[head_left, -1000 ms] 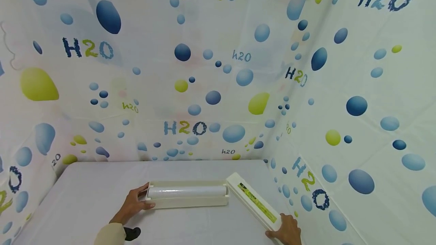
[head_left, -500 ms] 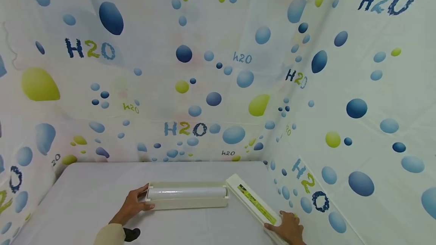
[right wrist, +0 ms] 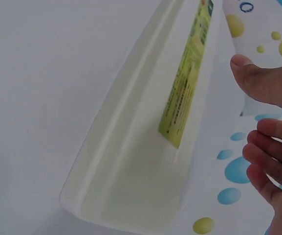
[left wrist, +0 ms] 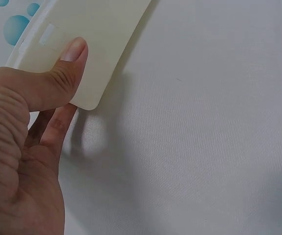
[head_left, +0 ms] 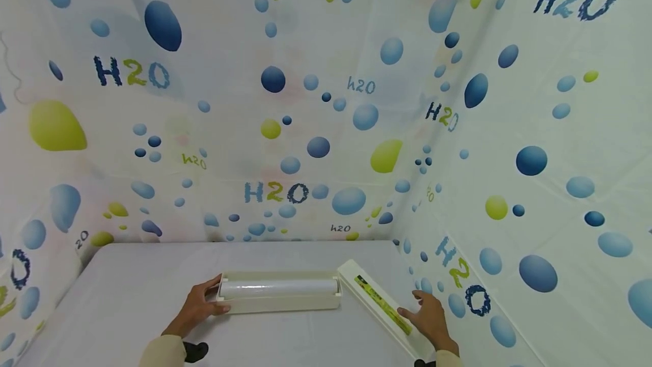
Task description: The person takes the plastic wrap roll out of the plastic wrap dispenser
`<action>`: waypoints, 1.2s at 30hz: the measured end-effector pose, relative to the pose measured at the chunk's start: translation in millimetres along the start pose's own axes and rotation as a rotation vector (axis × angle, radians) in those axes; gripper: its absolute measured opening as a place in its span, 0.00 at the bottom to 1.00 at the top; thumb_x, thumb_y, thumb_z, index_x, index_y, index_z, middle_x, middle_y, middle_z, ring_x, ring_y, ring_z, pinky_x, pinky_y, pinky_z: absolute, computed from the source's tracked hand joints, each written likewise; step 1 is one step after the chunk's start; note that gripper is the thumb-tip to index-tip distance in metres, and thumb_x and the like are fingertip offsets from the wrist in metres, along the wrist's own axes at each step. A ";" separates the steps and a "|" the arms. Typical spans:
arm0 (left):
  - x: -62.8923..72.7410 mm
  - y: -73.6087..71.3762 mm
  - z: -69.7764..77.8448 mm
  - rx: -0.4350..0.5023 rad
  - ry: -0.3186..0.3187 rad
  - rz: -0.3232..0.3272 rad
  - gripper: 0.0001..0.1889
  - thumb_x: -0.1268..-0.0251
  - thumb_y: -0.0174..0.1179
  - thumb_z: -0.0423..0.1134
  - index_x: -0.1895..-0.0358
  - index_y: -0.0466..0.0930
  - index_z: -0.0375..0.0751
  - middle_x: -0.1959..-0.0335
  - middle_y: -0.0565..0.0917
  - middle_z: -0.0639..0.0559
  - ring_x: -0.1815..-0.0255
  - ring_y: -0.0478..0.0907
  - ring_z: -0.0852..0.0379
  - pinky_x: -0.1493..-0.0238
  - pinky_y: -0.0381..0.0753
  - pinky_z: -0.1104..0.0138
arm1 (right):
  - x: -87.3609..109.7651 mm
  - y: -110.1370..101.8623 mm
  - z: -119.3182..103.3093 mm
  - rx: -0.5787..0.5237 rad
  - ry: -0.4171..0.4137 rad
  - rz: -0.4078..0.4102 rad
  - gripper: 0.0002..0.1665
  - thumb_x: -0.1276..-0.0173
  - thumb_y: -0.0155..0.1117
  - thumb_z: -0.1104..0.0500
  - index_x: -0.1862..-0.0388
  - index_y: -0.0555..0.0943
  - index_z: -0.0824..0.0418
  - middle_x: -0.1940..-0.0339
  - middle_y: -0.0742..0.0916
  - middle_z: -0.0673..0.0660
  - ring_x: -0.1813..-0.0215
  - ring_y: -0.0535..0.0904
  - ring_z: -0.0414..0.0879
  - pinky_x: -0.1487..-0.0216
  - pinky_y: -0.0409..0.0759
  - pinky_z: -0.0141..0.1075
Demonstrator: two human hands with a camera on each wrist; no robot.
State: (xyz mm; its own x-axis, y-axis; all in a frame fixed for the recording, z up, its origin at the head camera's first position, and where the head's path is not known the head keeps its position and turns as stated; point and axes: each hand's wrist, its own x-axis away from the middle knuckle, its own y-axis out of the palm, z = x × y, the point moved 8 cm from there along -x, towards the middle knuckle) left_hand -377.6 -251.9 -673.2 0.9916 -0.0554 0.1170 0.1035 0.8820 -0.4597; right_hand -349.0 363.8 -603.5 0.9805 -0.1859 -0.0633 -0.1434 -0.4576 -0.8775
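Observation:
A cream cling film dispenser (head_left: 282, 304) lies lengthwise on the table with its top off. Inside it sits a shiny roll of cling film (head_left: 280, 287). My left hand (head_left: 196, 306) grips the dispenser's left end, thumb on the front wall and fingers behind. The left wrist view shows the thumb pressed on the dispenser's wall (left wrist: 99, 58). A long white lid (right wrist: 126, 191) with a green label (right wrist: 184, 93) lies slanted to the right, its far end by the dispenser's right end. My right hand (head_left: 432, 317) hovers beside the lid's near end, apart from it, fingers loosely curled.
A white cloth (head_left: 153, 265) covers the table. Behind and to the right, hanging sheets (head_left: 316, 129) printed with blue and green drops enclose the table. The right sheet stands close beside my right hand.
My right hand has let go of the lid's near end and moved up and slightly away from it. My left hand and the dispenser stay where they were.

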 end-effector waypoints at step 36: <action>2.7 0.3 1.3 0.063 0.015 0.022 0.57 0.49 0.84 0.29 0.17 0.58 0.25 0.21 0.70 0.21 0.20 0.67 0.21 0.18 0.62 0.32 | -28.0 12.3 -132.1 -0.252 -0.447 0.019 0.28 0.43 0.88 0.64 0.43 0.89 0.68 0.48 0.93 0.64 0.48 0.89 0.61 0.42 0.90 0.54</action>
State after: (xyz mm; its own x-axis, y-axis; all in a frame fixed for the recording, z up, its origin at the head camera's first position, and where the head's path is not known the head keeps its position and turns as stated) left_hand -375.0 -251.2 -671.8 0.9947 -0.0423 0.0942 0.0771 0.9109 -0.4053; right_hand -396.0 248.5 -549.7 0.9312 0.1681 -0.3235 -0.1361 -0.6630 -0.7361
